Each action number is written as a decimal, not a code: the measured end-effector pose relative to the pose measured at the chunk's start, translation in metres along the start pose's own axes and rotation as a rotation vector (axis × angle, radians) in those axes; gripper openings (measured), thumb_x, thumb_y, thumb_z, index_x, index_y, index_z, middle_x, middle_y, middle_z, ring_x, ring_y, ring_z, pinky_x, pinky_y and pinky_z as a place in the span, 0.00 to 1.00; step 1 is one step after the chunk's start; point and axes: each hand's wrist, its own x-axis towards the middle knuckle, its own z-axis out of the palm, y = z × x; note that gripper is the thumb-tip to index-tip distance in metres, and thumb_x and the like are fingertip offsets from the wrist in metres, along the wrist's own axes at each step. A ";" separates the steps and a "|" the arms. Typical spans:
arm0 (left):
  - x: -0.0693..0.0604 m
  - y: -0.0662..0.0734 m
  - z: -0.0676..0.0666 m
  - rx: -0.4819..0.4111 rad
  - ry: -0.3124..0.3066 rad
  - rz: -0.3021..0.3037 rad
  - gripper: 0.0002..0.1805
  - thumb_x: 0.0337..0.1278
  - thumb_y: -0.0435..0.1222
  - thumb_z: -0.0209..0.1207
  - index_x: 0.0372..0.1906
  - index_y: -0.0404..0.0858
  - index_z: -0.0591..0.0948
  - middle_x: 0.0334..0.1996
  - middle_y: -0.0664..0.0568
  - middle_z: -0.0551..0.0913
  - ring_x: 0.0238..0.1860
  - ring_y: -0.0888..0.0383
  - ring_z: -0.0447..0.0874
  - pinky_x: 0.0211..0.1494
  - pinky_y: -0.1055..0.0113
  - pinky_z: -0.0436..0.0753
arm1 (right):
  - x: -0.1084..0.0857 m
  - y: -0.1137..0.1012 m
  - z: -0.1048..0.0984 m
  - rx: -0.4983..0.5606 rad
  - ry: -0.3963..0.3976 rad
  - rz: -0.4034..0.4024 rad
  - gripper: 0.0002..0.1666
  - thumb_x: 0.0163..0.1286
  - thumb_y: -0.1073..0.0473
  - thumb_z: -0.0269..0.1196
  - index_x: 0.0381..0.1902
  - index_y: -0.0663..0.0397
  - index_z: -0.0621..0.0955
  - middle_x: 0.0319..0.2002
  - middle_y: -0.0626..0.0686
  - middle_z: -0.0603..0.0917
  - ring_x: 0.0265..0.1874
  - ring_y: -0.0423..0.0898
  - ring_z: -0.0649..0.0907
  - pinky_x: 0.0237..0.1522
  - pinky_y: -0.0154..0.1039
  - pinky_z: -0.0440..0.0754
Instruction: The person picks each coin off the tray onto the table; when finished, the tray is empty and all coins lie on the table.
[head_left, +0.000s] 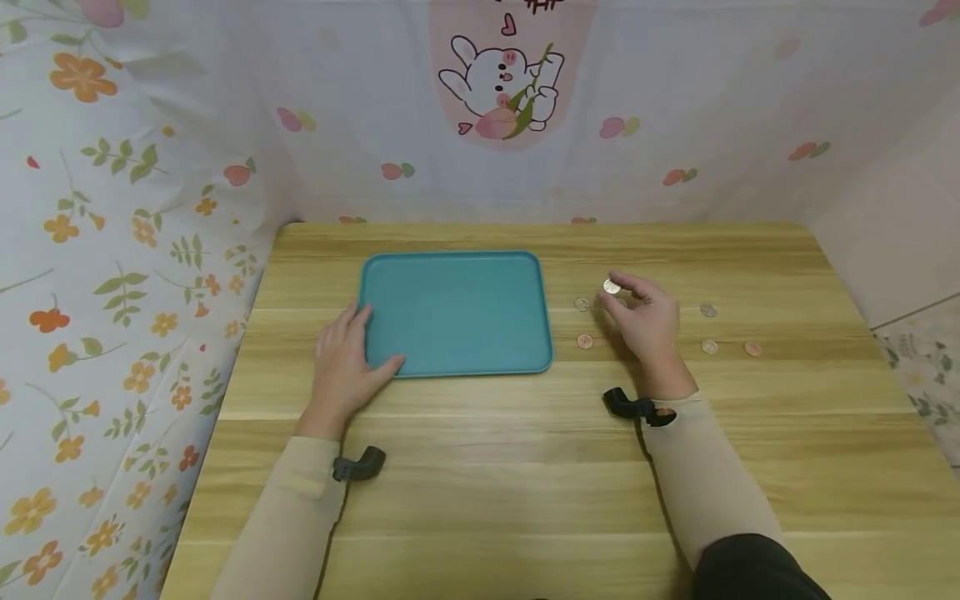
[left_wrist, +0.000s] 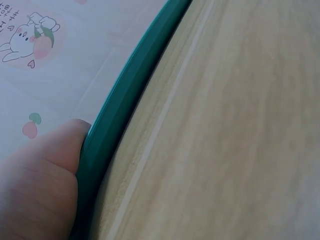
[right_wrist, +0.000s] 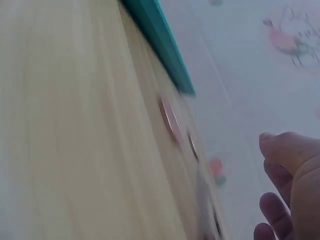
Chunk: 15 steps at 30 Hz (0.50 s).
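Observation:
In the head view, a shallow turquoise tray [head_left: 457, 312] lies on the wooden table. My left hand [head_left: 343, 367] rests at its near left corner, fingers along the left side and thumb on the near rim. The left wrist view shows the thumb [left_wrist: 45, 180] against the tray's edge [left_wrist: 120, 105]. Right of the tray, my right hand [head_left: 647, 327] pinches a shiny silvery coin [head_left: 612, 286] between thumb and index finger. A pale coin [head_left: 581, 305] and a copper-coloured coin [head_left: 585, 341] lie between tray and hand. The right wrist view does not show the held coin.
To the right of my right hand lie a silvery coin [head_left: 708, 310], a pale coin [head_left: 708, 347] and a copper-coloured coin [head_left: 752, 348]. A printed cloth [head_left: 337, 100] hangs behind the table [head_left: 487, 475], and a flowered cloth [head_left: 112, 292] borders its left side.

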 end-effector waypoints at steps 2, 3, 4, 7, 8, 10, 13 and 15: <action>0.000 0.000 0.000 -0.002 0.002 0.005 0.54 0.61 0.54 0.71 0.82 0.30 0.61 0.83 0.32 0.56 0.83 0.36 0.51 0.81 0.34 0.46 | 0.001 0.006 -0.013 -0.024 0.026 0.025 0.20 0.66 0.66 0.77 0.55 0.65 0.89 0.54 0.62 0.90 0.52 0.36 0.83 0.58 0.29 0.77; 0.000 -0.001 0.000 -0.002 0.003 0.007 0.54 0.61 0.54 0.71 0.82 0.29 0.61 0.83 0.32 0.56 0.83 0.36 0.51 0.81 0.34 0.46 | 0.001 0.009 -0.020 -0.046 0.044 0.043 0.20 0.66 0.65 0.77 0.55 0.64 0.89 0.54 0.61 0.90 0.55 0.34 0.82 0.60 0.29 0.75; 0.000 -0.001 0.000 -0.002 0.005 0.008 0.54 0.61 0.54 0.71 0.82 0.29 0.62 0.83 0.32 0.56 0.83 0.36 0.51 0.81 0.33 0.46 | 0.002 0.012 -0.026 -0.060 0.059 0.058 0.20 0.66 0.65 0.77 0.55 0.64 0.89 0.54 0.61 0.90 0.55 0.34 0.82 0.59 0.30 0.76; 0.000 -0.002 0.000 -0.003 0.008 0.007 0.54 0.62 0.54 0.71 0.82 0.29 0.62 0.83 0.32 0.56 0.82 0.35 0.52 0.80 0.33 0.46 | 0.003 0.021 -0.046 -0.058 0.102 0.130 0.21 0.67 0.65 0.75 0.58 0.63 0.89 0.55 0.59 0.90 0.53 0.36 0.82 0.58 0.33 0.74; 0.000 -0.002 0.000 -0.003 0.009 0.006 0.53 0.62 0.54 0.71 0.82 0.29 0.62 0.83 0.32 0.56 0.82 0.35 0.52 0.80 0.33 0.47 | 0.003 0.024 -0.053 -0.061 0.112 0.158 0.21 0.68 0.64 0.75 0.59 0.62 0.88 0.55 0.56 0.90 0.53 0.35 0.81 0.57 0.34 0.74; 0.000 -0.002 0.000 -0.002 0.009 0.005 0.53 0.62 0.54 0.70 0.82 0.29 0.62 0.83 0.32 0.56 0.82 0.34 0.52 0.80 0.33 0.47 | 0.003 0.031 -0.065 -0.039 0.133 0.200 0.23 0.69 0.63 0.74 0.60 0.63 0.87 0.54 0.52 0.90 0.52 0.36 0.81 0.56 0.35 0.72; 0.000 -0.002 0.000 0.001 0.010 0.008 0.53 0.62 0.54 0.70 0.82 0.29 0.62 0.83 0.32 0.56 0.82 0.34 0.53 0.80 0.33 0.48 | 0.002 0.042 -0.082 -0.035 0.177 0.252 0.24 0.69 0.62 0.74 0.62 0.63 0.87 0.49 0.42 0.89 0.48 0.34 0.80 0.53 0.33 0.70; 0.000 -0.002 0.001 0.001 0.012 0.014 0.53 0.62 0.54 0.70 0.82 0.29 0.62 0.83 0.32 0.56 0.82 0.34 0.53 0.80 0.33 0.48 | 0.001 0.049 -0.093 -0.044 0.221 0.262 0.24 0.68 0.62 0.75 0.61 0.63 0.87 0.44 0.37 0.87 0.46 0.33 0.80 0.51 0.32 0.69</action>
